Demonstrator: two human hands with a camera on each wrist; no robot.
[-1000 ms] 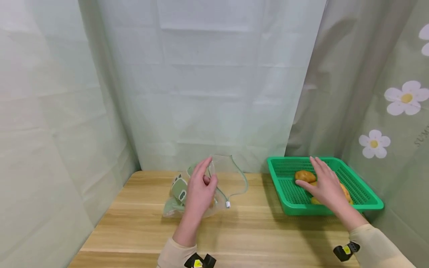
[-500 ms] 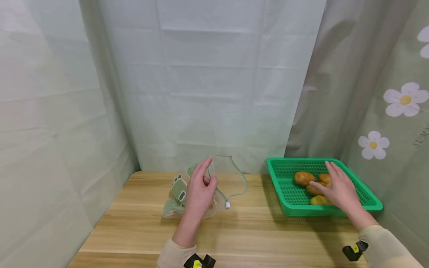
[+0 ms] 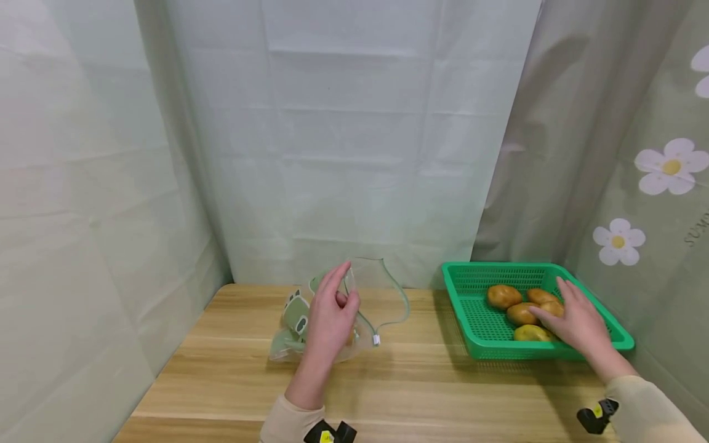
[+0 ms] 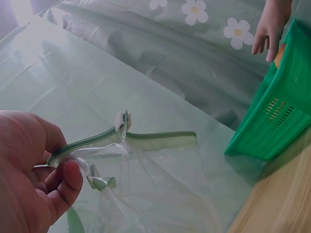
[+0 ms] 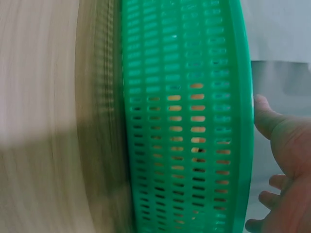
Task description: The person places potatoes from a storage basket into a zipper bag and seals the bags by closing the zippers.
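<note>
Rightward and toward the lower right of the head view, the right hand (image 3: 578, 320) has been shifted across the basket (image 3: 471, 320), so that potatoes once covered by it are now uncovered. Its fingers are spread and relaxed, nothing being gripped; the fingertips lie on or just over the potatoes (image 3: 523, 312), which sit immediately to the hand's left in the frame, clustered in the right half of the basket, long axes running roughly left to right. This hand is by far the nearer to them. Well apart, at the frame's centre, the left hand (image 3: 331, 317) is pinched on the rim of the bag (image 3: 382, 295), whose mouth is held open above the table (image 3: 388, 381), facing the basket.
</note>
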